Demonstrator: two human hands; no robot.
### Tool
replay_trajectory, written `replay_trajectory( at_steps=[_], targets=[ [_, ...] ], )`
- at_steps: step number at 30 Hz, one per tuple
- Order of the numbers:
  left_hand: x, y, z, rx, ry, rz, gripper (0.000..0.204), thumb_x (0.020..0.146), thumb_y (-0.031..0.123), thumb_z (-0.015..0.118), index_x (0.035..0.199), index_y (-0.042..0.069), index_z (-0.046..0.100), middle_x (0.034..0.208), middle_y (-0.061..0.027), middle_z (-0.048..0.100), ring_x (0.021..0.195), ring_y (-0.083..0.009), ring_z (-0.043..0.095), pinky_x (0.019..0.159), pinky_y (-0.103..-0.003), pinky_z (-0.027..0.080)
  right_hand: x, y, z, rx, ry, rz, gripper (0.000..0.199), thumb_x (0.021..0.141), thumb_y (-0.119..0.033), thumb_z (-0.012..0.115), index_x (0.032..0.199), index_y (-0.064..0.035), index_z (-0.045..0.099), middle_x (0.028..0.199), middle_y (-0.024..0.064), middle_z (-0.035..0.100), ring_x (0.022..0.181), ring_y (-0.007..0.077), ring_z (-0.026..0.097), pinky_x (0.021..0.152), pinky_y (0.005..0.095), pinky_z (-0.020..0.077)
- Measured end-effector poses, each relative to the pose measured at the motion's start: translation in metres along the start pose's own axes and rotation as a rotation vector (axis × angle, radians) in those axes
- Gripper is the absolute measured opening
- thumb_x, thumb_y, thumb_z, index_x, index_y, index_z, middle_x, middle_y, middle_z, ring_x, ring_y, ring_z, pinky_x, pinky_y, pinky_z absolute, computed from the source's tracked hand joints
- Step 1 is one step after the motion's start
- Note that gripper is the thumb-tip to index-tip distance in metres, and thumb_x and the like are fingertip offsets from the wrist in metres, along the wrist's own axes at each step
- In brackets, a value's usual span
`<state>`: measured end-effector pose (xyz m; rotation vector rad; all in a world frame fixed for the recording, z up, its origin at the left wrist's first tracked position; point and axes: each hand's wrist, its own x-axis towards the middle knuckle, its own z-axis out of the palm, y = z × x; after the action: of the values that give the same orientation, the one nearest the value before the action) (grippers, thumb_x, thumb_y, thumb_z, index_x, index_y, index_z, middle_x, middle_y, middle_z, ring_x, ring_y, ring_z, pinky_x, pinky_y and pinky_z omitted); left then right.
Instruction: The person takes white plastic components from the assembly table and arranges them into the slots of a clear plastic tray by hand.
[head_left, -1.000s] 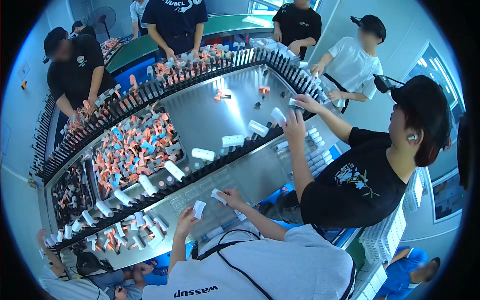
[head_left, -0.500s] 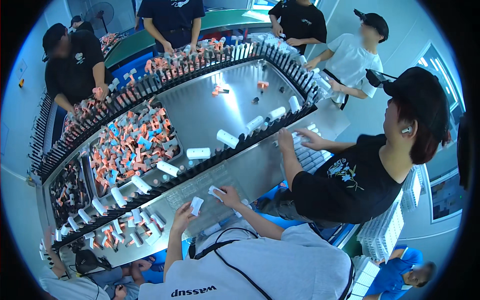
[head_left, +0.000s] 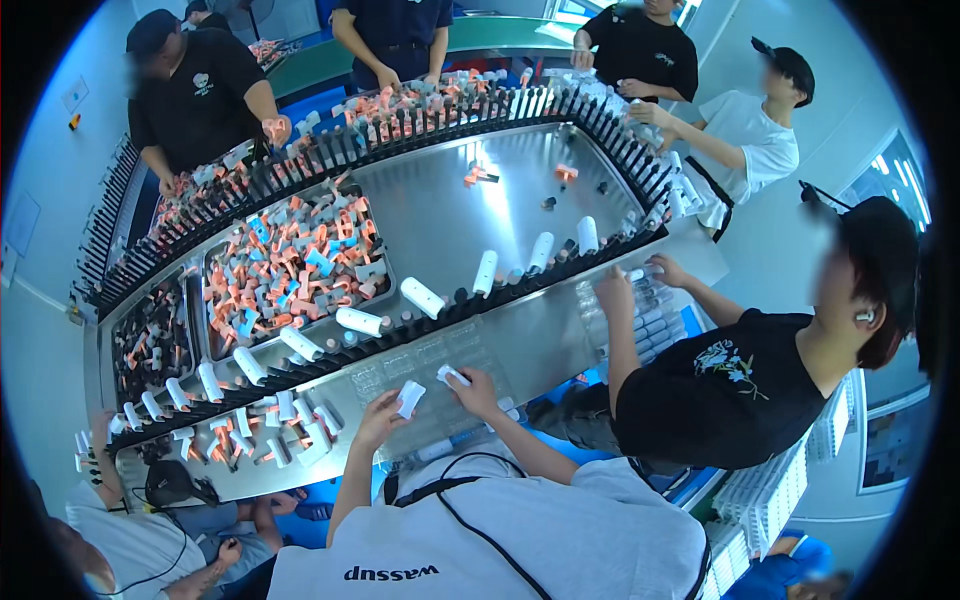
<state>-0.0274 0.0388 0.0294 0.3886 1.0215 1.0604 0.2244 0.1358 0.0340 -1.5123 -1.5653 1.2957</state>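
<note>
The head view looked down on a long stainless-steel surface [head_left: 470, 215] ringed by a track of black pegs [head_left: 560, 270], with workers standing all round it. At lower centre the person's own forearms rose from the bottom edge. The left hand [head_left: 385, 412] was closed on one small white plastic tube [head_left: 410, 397], held upright by its lower end, probably so that it could be turned and looked over. The right hand [head_left: 478, 390] pinched a second white tube [head_left: 450, 375] near its tip, tilted toward the first; the two pieces were near each other but apart. Both hands hovered over a clear moulded plastic tray [head_left: 425, 365] lying on the near strip of the surface, its pockets seemingly shaped to take such tubes.

Along the peg track, white cylinders [head_left: 422, 297] leaned one to a peg, likely so each could be lifted off singly; about six showed clearly from centre to right, with more toward lower left. In the left of the frame two metal bins [head_left: 215, 265] held heaps of orange, white and blue parts, too many to count. Five other people were visible in the top half and at the right; a sixth, at the lower left, showed only in part.
</note>
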Motion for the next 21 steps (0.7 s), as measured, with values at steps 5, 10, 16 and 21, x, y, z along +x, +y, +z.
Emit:
replay_trajectory(
  at_steps=[5,10,16,21],
  targets=[
    [0.003,-0.004,-0.006,-0.022,-0.003,0.032,0.048,0.101,0.011,0.066,0.143,-0.004,0.049,0.128,-0.0196,0.065,0.106,-0.0335,0.072,0.092,-0.044,0.062,0.005,0.004,0.004,-0.030,-0.014,-0.013,0.039,0.095,-0.039,0.071,0.095,0.0000,0.075,0.071,0.0087,0.071,0.061,0.0165,0.069,0.058,0.0348,0.0509],
    [0.006,-0.003,-0.009,-0.026,0.003,0.016,0.048,0.101,0.011,0.065,0.144,-0.003,0.049,0.129,-0.0192,0.065,0.107,-0.0334,0.072,0.093,-0.044,0.061,0.008,0.011,0.010,-0.020,-0.009,-0.006,0.045,0.090,-0.049,0.071,0.090,-0.0039,0.076,0.068,0.0111,0.072,0.065,0.0269,0.072,0.064,0.0422,0.0530],
    [0.008,-0.006,-0.014,-0.023,0.013,0.010,0.050,0.101,0.012,0.066,0.146,-0.003,0.049,0.129,-0.0184,0.065,0.106,-0.0321,0.072,0.090,-0.042,0.063,0.009,0.017,0.016,-0.008,0.012,-0.021,0.045,0.091,-0.048,0.073,0.096,-0.0026,0.075,0.068,0.0119,0.072,0.061,0.0255,0.072,0.062,0.0410,0.0529],
    [0.009,-0.006,-0.015,-0.032,0.019,0.007,0.050,0.101,0.012,0.067,0.146,-0.002,0.049,0.129,-0.0182,0.065,0.106,-0.0310,0.073,0.089,-0.040,0.063,0.012,0.030,0.023,-0.078,0.026,-0.021,0.037,0.094,-0.037,0.073,0.096,-0.0002,0.075,0.072,0.0084,0.072,0.060,0.0171,0.069,0.057,0.0344,0.0511]
  ],
)
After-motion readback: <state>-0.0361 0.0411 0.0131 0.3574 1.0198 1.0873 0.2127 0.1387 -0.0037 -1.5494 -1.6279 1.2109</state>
